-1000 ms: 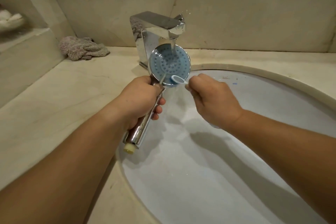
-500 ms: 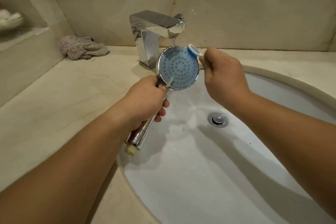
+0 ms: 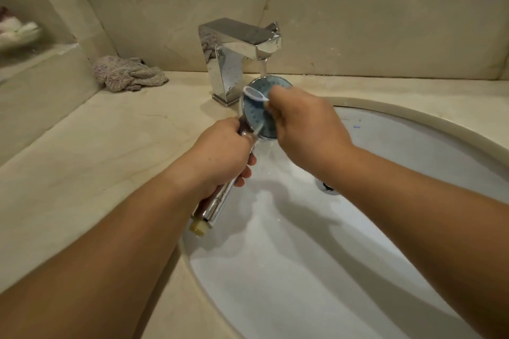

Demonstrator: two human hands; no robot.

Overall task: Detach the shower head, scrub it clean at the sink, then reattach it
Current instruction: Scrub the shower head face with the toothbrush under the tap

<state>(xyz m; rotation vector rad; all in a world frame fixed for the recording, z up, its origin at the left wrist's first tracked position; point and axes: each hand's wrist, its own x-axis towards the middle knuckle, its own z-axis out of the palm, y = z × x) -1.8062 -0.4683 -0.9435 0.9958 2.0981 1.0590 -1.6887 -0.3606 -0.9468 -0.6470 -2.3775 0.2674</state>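
So the shower head [image 3: 256, 113] is off its hose and held over the white sink [image 3: 413, 146], face tipped up right under the chrome tap [image 3: 237, 55], with the stream landing on its top edge and running off the bottom into the basin. The left hand [image 3: 223, 157] has its fingers wrapped tight round the chrome handle, and the right hand [image 3: 305, 129] pinches a small white toothbrush [image 3: 254, 93] laid across the upper left of the face. Biggest risk imo is slipping: wet chrome handle, one-handed grip, and the brush pushing sideways on the disc, so a hard stroke could twist it loose and drop it onto the porcelain. Water hitting that tilted face could also spray out over the marble counter [image 3: 110, 151], and the threaded end [image 3: 199, 226] hangs just over the rim, so a knock there wouldn't help reattaching. The head itself is a round blue-grey face dotted with rubbery nozzles inside a shiny chrome ring; can't really tell how much grime is left. There's a crumpled grey cloth [image 3: 126, 73] back by the wall.
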